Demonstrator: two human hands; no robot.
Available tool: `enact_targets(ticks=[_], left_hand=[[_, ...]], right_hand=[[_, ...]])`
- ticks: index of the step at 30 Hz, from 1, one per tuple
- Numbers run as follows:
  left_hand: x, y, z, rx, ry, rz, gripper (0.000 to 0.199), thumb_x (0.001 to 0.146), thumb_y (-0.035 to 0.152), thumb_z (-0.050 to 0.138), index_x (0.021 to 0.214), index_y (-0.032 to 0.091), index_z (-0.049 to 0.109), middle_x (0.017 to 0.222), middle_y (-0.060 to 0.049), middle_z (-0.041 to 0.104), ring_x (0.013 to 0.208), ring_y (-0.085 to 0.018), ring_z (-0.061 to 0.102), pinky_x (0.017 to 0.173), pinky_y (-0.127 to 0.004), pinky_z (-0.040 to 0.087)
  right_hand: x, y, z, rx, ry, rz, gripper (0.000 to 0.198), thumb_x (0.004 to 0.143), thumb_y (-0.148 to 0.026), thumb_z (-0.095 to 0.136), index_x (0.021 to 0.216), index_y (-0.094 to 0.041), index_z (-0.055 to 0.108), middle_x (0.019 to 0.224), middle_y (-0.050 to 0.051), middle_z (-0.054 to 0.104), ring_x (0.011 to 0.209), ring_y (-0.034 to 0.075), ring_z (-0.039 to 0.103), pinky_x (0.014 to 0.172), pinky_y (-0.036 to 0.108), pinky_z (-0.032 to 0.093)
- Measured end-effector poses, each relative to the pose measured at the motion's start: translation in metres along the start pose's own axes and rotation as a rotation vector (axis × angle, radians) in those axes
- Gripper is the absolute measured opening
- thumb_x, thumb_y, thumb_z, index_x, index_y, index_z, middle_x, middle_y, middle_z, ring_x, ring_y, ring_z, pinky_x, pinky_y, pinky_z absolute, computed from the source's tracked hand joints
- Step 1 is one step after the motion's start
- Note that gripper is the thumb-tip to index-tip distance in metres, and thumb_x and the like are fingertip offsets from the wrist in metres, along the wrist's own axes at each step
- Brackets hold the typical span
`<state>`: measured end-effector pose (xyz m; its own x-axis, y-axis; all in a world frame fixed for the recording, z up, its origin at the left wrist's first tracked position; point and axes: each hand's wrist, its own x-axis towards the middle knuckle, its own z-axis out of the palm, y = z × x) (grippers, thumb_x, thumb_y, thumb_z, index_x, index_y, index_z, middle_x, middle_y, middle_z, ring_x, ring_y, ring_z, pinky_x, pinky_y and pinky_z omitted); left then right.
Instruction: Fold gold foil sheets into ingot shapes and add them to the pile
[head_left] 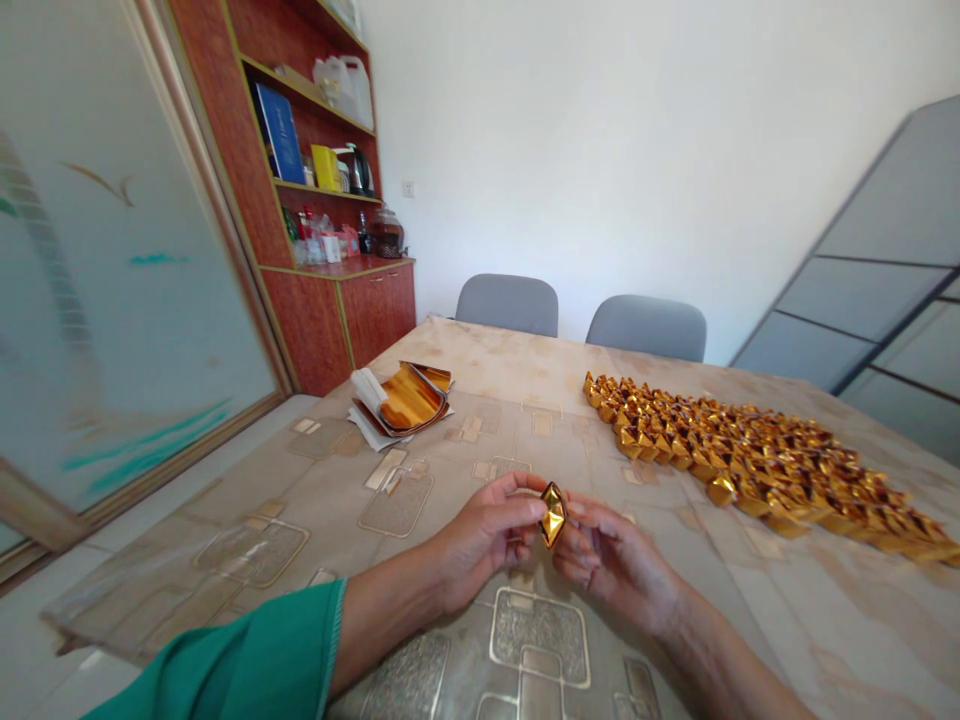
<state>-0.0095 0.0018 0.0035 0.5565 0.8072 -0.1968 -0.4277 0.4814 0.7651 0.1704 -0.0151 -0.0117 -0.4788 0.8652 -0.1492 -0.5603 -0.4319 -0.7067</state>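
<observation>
Between left hand (491,530) and right hand (619,560): 1 folded gold-foil ingot (553,515), fingers of both pinching its sides, above the patterned tablecloth (300,490). Right: closely packed rows of similar gold ingots (712,440). Farther back, left: stacked gold foil paper (411,398). Beyond table: 2 gray chairs (507,304).

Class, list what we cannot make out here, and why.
Head view:
Far side of the gold piece: its front hides it.
Lower parts of the clustered gold pieces: hidden by those in front.
Elbow end of the right forearm: cut by bottom edge.
Marks on the blue upright object: too small to read.
</observation>
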Motion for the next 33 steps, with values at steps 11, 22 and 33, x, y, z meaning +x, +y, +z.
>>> enact_targets(ticks=[11, 22, 33], left_hand=[[0.0, 0.0, -0.002, -0.021, 0.032, -0.034, 0.025, 0.072, 0.019, 0.075, 0.094, 0.018, 0.061, 0.074, 0.002, 0.061, 0.057, -0.007, 0.052, 0.053, -0.018, 0.036], [0.011, -0.006, -0.007, -0.336, 0.118, -0.013, 0.015, 0.083, 0.0, 0.063, 0.093, 0.012, 0.063, 0.083, -0.005, 0.068, 0.066, -0.01, 0.065, 0.067, -0.02, 0.055], [0.011, -0.007, -0.006, -0.321, 0.151, -0.028, 0.014, 0.083, 0.003, 0.068, 0.088, 0.013, 0.059, 0.074, 0.0, 0.066, 0.055, -0.007, 0.062, 0.06, -0.018, 0.055]], right_hand=[[0.0, 0.003, 0.001, -0.012, 0.03, 0.036, 0.022, 0.076, -0.028, 0.077, 0.075, -0.017, 0.058, 0.051, -0.009, 0.037, 0.047, 0.007, 0.02, 0.046, 0.021, 0.021], [-0.001, 0.006, 0.014, -0.577, 0.374, -0.431, 0.035, 0.083, -0.046, 0.071, 0.11, -0.027, 0.06, 0.089, 0.001, 0.062, 0.075, 0.016, 0.053, 0.066, 0.027, 0.042], [-0.001, 0.01, 0.013, -1.105, 0.348, -0.699, 0.023, 0.091, -0.024, 0.061, 0.113, -0.028, 0.066, 0.107, 0.005, 0.066, 0.093, 0.023, 0.055, 0.082, 0.034, 0.041]])
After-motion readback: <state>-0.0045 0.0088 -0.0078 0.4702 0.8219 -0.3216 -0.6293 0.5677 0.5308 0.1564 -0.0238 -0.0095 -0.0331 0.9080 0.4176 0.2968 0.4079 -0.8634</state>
